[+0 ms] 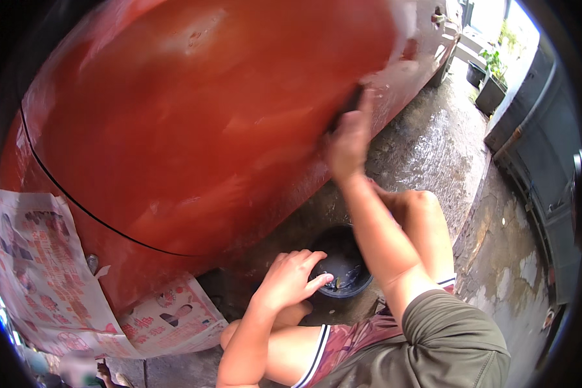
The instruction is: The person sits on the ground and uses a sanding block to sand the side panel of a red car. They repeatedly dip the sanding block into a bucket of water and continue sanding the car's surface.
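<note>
A large wet panel of a car body (194, 116), painted reddish-brown, fills the upper middle and left of the head view. Near its right lower edge my right hand (349, 145) presses a dark flat block (348, 107) against the surface; both are blurred by motion, and the block's exact kind cannot be made out. Low in the middle, my left hand (291, 278) holds nothing, its fingers apart. Its thumb and forefinger reach over the left side of a black bucket (344, 295) with water inside. Whether they touch the bucket is unclear.
Printed paper sheets (39, 271) cover the body at the lower left, beyond a curved dark seam. Wet concrete floor (427, 142) lies to the right. A grey metal gate (530, 149) and potted plants (491, 90) stand further right. Another person (77, 368) shows at the lower left.
</note>
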Available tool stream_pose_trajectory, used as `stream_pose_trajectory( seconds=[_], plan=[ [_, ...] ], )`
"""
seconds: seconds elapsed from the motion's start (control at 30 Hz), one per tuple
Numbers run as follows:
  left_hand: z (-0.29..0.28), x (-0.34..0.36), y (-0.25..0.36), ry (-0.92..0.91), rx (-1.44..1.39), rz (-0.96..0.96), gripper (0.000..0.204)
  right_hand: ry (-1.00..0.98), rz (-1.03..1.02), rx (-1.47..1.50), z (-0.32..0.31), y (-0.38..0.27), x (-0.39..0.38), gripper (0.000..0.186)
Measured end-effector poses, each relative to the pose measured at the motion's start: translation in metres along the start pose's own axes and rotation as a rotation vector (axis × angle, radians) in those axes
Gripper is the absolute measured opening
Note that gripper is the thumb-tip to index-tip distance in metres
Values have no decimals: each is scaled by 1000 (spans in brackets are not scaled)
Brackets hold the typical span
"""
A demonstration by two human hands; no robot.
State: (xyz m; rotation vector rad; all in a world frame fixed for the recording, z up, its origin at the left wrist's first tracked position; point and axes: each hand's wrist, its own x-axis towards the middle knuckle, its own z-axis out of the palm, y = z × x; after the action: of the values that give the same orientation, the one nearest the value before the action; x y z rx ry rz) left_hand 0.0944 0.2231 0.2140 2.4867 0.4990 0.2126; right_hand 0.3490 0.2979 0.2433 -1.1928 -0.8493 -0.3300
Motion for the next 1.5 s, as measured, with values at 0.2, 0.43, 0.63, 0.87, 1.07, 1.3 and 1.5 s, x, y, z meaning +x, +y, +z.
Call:
stream_pose_trajectory(
  seconds=[0.2, 0.43, 0.63, 0.87, 1.07, 1.3, 1.5],
  plan=[
    [28, -3, -48, -293, 205, -190, 50, -287, -39, -419, 46, -25, -56, 82],
    [33, -10, -60, -229, 52, -258, 57, 61, 91, 233, 62, -31, -62, 73],
    [25, -10, -61, -412, 126, -458, 64, 99, 267, 267, 50, -2, -45, 68],
    [39, -2, -63, -300, 82, -193, 59, 0, 370, 128, 81, -42, -131, 78],
    [36, -11, -62, -285, 99, -366, 61, -113, 448, 776, 27, 10, -13, 79],
    [42, -17, -68, -382, 8, -253, 59, -78, 196, -39, 82, -78, -129, 82],
    [41, -16, -77, -295, 55, -379, 64, 59, 529, 469, 40, 9, -3, 78]
  ],
)
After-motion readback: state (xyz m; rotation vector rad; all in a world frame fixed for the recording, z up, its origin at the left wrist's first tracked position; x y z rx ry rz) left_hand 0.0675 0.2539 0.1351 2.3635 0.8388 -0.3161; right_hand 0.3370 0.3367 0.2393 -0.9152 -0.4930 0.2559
